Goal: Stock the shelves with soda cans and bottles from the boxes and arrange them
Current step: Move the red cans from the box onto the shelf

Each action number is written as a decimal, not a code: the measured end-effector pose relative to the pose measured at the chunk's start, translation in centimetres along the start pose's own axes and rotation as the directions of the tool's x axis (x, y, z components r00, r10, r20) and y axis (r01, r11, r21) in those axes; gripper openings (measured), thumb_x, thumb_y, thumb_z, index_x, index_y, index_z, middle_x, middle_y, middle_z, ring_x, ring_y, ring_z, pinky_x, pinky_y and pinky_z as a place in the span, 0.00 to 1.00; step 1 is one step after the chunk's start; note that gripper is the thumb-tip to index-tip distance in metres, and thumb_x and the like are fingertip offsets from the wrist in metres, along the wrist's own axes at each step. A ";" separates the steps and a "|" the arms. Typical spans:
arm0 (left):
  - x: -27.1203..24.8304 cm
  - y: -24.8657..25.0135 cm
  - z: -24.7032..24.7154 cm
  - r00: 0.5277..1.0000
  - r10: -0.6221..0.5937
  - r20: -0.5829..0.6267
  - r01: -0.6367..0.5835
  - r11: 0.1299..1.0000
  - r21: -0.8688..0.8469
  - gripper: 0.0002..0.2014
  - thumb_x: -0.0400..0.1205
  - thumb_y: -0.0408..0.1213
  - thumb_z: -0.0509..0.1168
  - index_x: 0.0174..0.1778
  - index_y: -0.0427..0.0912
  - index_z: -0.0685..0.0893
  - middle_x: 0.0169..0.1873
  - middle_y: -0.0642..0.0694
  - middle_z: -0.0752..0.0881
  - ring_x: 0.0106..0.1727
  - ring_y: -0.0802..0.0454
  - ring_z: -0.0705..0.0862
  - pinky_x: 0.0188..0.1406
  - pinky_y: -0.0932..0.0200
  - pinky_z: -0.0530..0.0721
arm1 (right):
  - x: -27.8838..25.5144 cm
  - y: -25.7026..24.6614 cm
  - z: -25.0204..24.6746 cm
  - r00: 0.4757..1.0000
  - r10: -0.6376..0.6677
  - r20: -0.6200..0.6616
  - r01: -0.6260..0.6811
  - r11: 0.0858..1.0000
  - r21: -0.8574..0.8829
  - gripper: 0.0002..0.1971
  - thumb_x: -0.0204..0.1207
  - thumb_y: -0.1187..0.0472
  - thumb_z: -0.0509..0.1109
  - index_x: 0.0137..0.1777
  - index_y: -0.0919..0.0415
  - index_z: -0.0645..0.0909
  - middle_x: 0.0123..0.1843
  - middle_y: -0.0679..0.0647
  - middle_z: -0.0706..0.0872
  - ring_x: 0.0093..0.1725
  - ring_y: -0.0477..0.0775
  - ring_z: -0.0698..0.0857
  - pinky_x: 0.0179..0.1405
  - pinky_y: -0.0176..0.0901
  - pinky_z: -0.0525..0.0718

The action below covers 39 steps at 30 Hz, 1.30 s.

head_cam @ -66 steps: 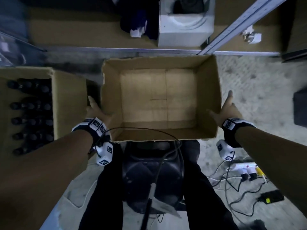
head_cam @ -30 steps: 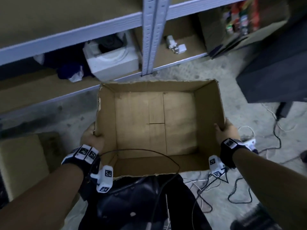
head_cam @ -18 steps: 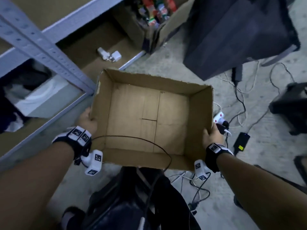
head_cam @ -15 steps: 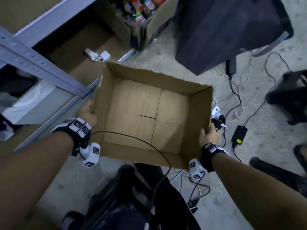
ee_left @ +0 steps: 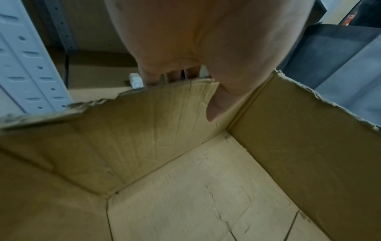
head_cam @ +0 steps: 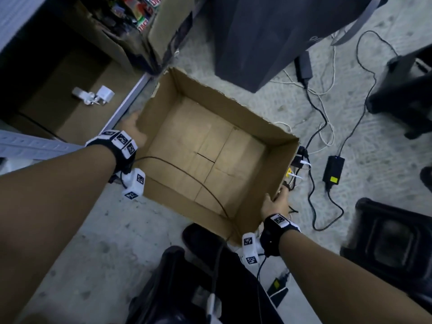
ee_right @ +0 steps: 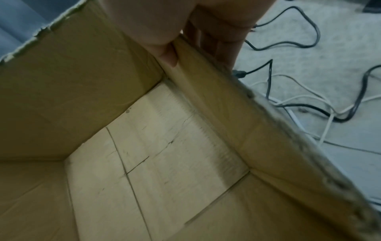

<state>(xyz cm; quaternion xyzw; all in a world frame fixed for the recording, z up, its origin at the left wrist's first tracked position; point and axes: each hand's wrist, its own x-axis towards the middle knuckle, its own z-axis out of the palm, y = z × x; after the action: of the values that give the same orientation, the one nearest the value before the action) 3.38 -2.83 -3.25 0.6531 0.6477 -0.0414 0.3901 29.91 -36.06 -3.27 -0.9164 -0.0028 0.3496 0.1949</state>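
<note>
So, left hand [head_cam: 133, 129] clamped on the left wall of the cardboard box [head_cam: 278, 164], thumb [ee_left: 216, 106] hooked inside over the torn rim and the fingers [ee_left: 173, 75] down the outside. Right hand [head_cam: 275, 202] gripping the opposite wall near the close corner, same deal: thumb [ee_right: 168, 53] inside, fingers [ee_right: 218, 44] wrapped around the outside. Box held up off the floor between both hands, open top facing up, nothing inside but bare bottom flaps. Just left of it, a grey metal shelf upright [ee_left: 26, 65] and a low shelf with a small white gadget [head_cam: 93, 97] on it. Farther back, another carton [head_cam: 161, 24] with colourful drinks [head_cam: 140, 17] in it, too blurry to tell cans from bottles. Off to the right, a mess of black and white cables [head_cam: 318, 127] plus a black power brick [head_cam: 333, 169] on the pale floor [head_cam: 385, 141].
</note>
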 end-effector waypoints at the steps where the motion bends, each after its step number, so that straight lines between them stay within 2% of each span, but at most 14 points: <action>1: 0.4 0.5 0.2 1.000 -0.015 0.015 0.015 0.999 0.037 0.40 0.80 0.25 0.69 0.88 0.45 0.62 0.79 0.37 0.73 0.76 0.36 0.75 0.74 0.49 0.74 | -0.1 0.0 0.4 1.000 0.025 0.002 -0.025 1.000 -0.003 0.17 0.86 0.62 0.64 0.74 0.51 0.71 0.55 0.58 0.86 0.54 0.66 0.87 0.53 0.51 0.82; 3: 1.2 1.3 1.0 0.999 -0.041 0.033 0.037 0.992 0.117 0.41 0.80 0.28 0.70 0.88 0.42 0.59 0.80 0.35 0.72 0.78 0.34 0.73 0.76 0.45 0.73 | 0.3 0.5 1.2 0.999 0.041 0.017 -0.041 0.999 -0.003 0.20 0.85 0.63 0.63 0.75 0.52 0.69 0.57 0.60 0.87 0.57 0.68 0.87 0.56 0.54 0.83; 7: 1.3 1.1 2.2 0.998 -0.026 0.054 0.009 0.957 0.290 0.51 0.77 0.34 0.73 0.90 0.45 0.48 0.85 0.37 0.63 0.83 0.37 0.66 0.80 0.48 0.70 | 0.8 1.2 1.6 0.998 0.058 0.039 -0.058 0.998 -0.013 0.21 0.83 0.66 0.60 0.74 0.52 0.69 0.63 0.61 0.88 0.59 0.69 0.87 0.61 0.63 0.85; 11: 1.2 0.6 2.1 0.999 -0.034 0.009 0.030 0.953 0.303 0.52 0.76 0.43 0.73 0.90 0.49 0.45 0.85 0.36 0.60 0.81 0.33 0.68 0.75 0.42 0.76 | 0.8 0.8 0.9 0.996 0.064 0.069 -0.063 0.998 -0.022 0.20 0.84 0.64 0.65 0.74 0.55 0.69 0.66 0.60 0.87 0.62 0.68 0.87 0.63 0.60 0.84; 14: 0.0 -0.2 2.0 0.999 0.021 -0.030 -0.011 0.956 0.295 0.52 0.77 0.52 0.72 0.90 0.48 0.46 0.87 0.36 0.56 0.83 0.32 0.63 0.79 0.40 0.71 | 0.6 0.3 0.0 0.993 0.066 0.101 -0.062 0.997 -0.038 0.25 0.84 0.60 0.70 0.78 0.55 0.67 0.70 0.58 0.85 0.66 0.67 0.86 0.65 0.55 0.82; 17: -2.5 -1.2 1.5 0.997 0.078 -0.026 -0.069 0.963 0.261 0.50 0.78 0.54 0.72 0.90 0.45 0.49 0.88 0.43 0.54 0.85 0.37 0.61 0.83 0.43 0.66 | -0.3 -0.7 -1.4 0.997 -0.005 0.080 0.009 0.998 -0.057 0.33 0.83 0.59 0.72 0.85 0.54 0.62 0.75 0.53 0.81 0.72 0.60 0.83 0.69 0.48 0.79; 21: -7.4 -3.2 -0.9 0.995 0.102 -0.016 -0.097 0.976 0.196 0.47 0.78 0.54 0.72 0.89 0.47 0.56 0.88 0.43 0.57 0.84 0.38 0.64 0.82 0.44 0.68 | -2.4 -2.5 -3.4 0.976 -0.217 0.009 0.216 0.964 -0.154 0.41 0.78 0.58 0.75 0.88 0.53 0.59 0.83 0.55 0.72 0.80 0.58 0.74 0.80 0.54 0.73; 23: -10.6 -4.4 -2.6 0.999 0.048 -0.020 -0.043 0.983 0.176 0.46 0.78 0.52 0.74 0.89 0.49 0.58 0.87 0.40 0.59 0.83 0.36 0.65 0.80 0.41 0.69 | -4.4 -4.0 -4.3 0.944 -0.327 0.038 0.326 0.914 -0.240 0.41 0.80 0.56 0.74 0.89 0.52 0.57 0.86 0.56 0.67 0.85 0.59 0.66 0.84 0.56 0.67; 25: -14.3 -5.7 -4.4 0.999 -0.018 -0.039 0.024 0.989 0.148 0.45 0.76 0.55 0.71 0.88 0.50 0.61 0.86 0.39 0.62 0.81 0.33 0.69 0.77 0.40 0.73 | -6.7 -5.8 -5.0 0.903 -0.417 0.104 0.426 0.836 -0.345 0.40 0.82 0.52 0.72 0.90 0.49 0.56 0.88 0.55 0.63 0.87 0.58 0.61 0.86 0.54 0.63; 27: -18.3 -7.5 -6.1 0.995 -0.070 -0.070 0.078 0.991 0.110 0.45 0.73 0.59 0.66 0.87 0.49 0.64 0.85 0.37 0.64 0.79 0.32 0.71 0.76 0.39 0.74 | -9.6 -8.1 -5.4 0.844 -0.492 0.213 0.535 0.737 -0.413 0.39 0.83 0.48 0.71 0.90 0.46 0.55 0.89 0.53 0.63 0.87 0.56 0.60 0.86 0.51 0.61; 30: -23.8 -11.3 -8.5 0.978 -0.187 -0.097 0.195 0.977 0.082 0.42 0.79 0.52 0.73 0.87 0.47 0.64 0.86 0.37 0.63 0.82 0.34 0.68 0.80 0.42 0.68 | -13.8 -11.6 -4.7 0.702 -0.547 0.455 0.711 0.512 -0.482 0.39 0.84 0.42 0.67 0.90 0.45 0.52 0.88 0.53 0.63 0.87 0.54 0.59 0.85 0.50 0.60; 32: -27.7 -14.1 -10.0 0.957 -0.265 -0.113 0.272 0.961 0.053 0.41 0.79 0.52 0.74 0.87 0.47 0.64 0.85 0.37 0.63 0.82 0.34 0.67 0.81 0.43 0.66 | -16.5 -14.0 -3.6 0.593 -0.544 0.594 0.801 0.326 -0.501 0.39 0.84 0.37 0.62 0.91 0.45 0.51 0.89 0.52 0.63 0.87 0.55 0.58 0.84 0.52 0.65; 35: -33.8 -18.5 -12.1 0.930 -0.350 -0.113 0.359 0.931 0.065 0.43 0.74 0.64 0.62 0.86 0.50 0.67 0.85 0.38 0.65 0.83 0.37 0.67 0.80 0.40 0.67 | -21.4 -17.5 -1.1 0.456 -0.502 0.735 0.869 0.071 -0.490 0.40 0.83 0.33 0.59 0.91 0.44 0.50 0.88 0.48 0.64 0.86 0.55 0.62 0.78 0.52 0.73; 39: -41.8 -23.5 -14.1 0.838 -0.542 -0.058 0.545 0.837 0.054 0.38 0.82 0.62 0.63 0.87 0.54 0.61 0.87 0.43 0.59 0.85 0.39 0.63 0.80 0.42 0.67 | -28.1 -21.6 2.7 0.291 -0.373 0.881 0.893 -0.223 -0.390 0.43 0.81 0.30 0.58 0.91 0.44 0.47 0.89 0.50 0.63 0.86 0.57 0.61 0.80 0.55 0.71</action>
<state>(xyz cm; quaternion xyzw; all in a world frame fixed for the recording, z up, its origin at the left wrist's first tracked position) -30.17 -32.28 19.15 0.4563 0.8124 -0.1592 0.3264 9.74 -19.14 20.64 -0.5555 -0.7441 0.3073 -0.2080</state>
